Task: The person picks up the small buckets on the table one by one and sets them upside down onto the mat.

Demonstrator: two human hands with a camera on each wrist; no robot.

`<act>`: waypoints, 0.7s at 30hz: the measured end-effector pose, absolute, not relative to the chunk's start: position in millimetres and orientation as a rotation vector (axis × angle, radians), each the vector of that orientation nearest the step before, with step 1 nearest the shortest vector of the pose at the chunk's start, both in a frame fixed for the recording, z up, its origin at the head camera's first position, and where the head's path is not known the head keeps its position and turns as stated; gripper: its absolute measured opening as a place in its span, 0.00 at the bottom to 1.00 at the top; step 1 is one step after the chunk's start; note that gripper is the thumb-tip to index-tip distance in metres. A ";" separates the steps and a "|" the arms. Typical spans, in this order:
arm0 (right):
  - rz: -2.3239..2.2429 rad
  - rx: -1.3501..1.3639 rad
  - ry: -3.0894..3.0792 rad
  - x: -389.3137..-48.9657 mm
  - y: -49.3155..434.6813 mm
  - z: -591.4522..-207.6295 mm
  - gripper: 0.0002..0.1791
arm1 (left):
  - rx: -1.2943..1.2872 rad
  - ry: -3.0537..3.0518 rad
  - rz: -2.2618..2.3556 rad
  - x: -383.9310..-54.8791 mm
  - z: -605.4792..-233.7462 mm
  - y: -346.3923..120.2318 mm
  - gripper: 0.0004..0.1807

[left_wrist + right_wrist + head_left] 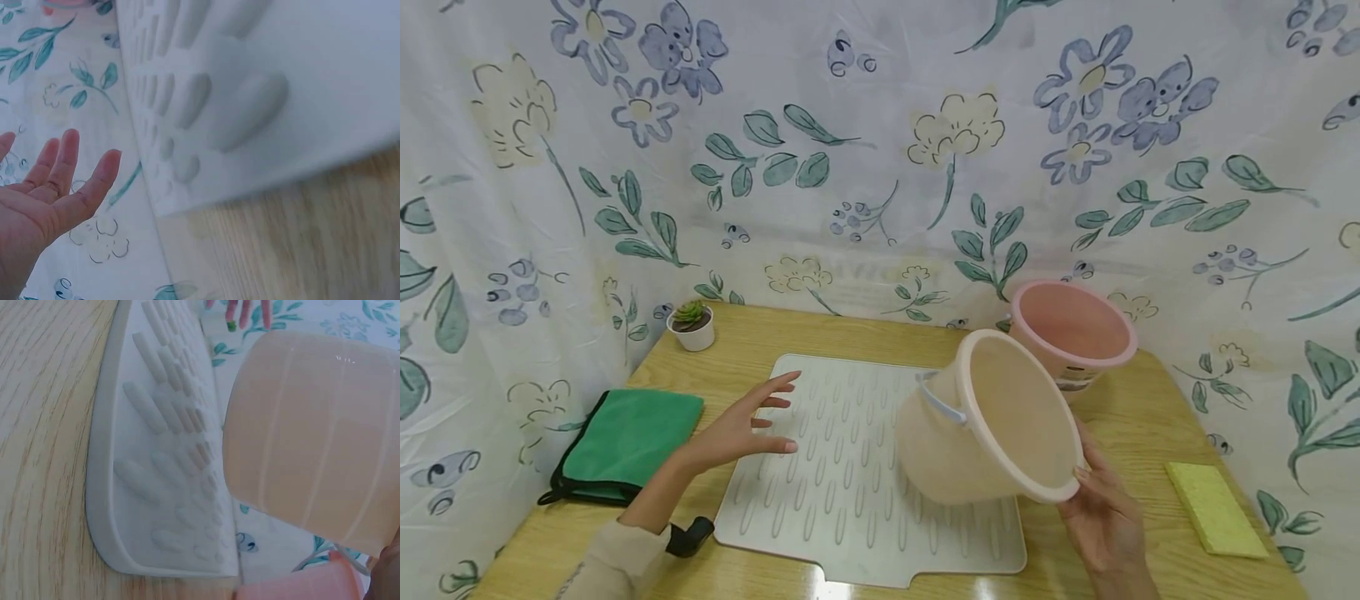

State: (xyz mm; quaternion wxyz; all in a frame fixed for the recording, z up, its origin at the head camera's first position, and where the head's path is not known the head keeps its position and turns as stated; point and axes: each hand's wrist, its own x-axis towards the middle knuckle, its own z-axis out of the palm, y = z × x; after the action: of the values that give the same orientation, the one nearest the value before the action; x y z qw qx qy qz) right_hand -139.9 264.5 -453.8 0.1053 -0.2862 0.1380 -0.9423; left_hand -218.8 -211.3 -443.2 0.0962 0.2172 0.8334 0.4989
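Note:
My right hand grips the rim of a beige plastic bucket, fingers behind the wall and thumb at the edge. The bucket is tilted, its mouth turned right and up, its pale handle hanging at the left side. It is above the white ribbed draining mat; in the right wrist view the bucket appears raised off the mat. Over the mat's left part, my left hand has its fingers spread and holds nothing. The left wrist view also shows this hand apart from everything.
A pink bucket stands at the back right, behind the beige one. Far right lies a yellow sponge cloth. On the left are a folded green towel and a small potted succulent. A floral curtain backs the wooden table.

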 end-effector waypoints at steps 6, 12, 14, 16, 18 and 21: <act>-2.801 -0.827 0.382 -142.1 259.7 -453.5 0.34 | 0.683 2.454 1.521 -221.8 -440.3 -198.1 0.50; -2.805 -0.828 0.360 -144.2 256.6 -454.3 0.34 | 0.715 2.407 1.564 -223.4 -441.6 -189.8 0.49; -2.804 -0.822 0.349 -144.7 255.8 -454.7 0.34 | 0.719 2.393 1.578 -223.6 -442.5 -188.2 0.50; -2.803 -0.815 0.333 -144.9 254.7 -455.3 0.35 | 0.714 2.385 1.587 -223.6 -442.8 -186.1 0.49; -2.797 -0.813 0.303 -145.2 253.2 -456.2 0.35 | 0.706 2.379 1.595 -223.9 -443.3 -184.0 0.49; -2.791 -0.813 0.264 -145.8 250.7 -457.2 0.35 | 0.706 2.362 1.608 -224.4 -443.5 -180.7 0.49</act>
State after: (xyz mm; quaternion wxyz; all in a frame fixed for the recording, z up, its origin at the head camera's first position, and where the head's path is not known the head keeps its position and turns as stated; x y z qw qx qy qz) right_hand -145.8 250.7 -457.2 0.1109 -0.2769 0.0900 -0.9502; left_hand -224.4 -180.7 -443.5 0.0988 0.2387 0.7985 0.5437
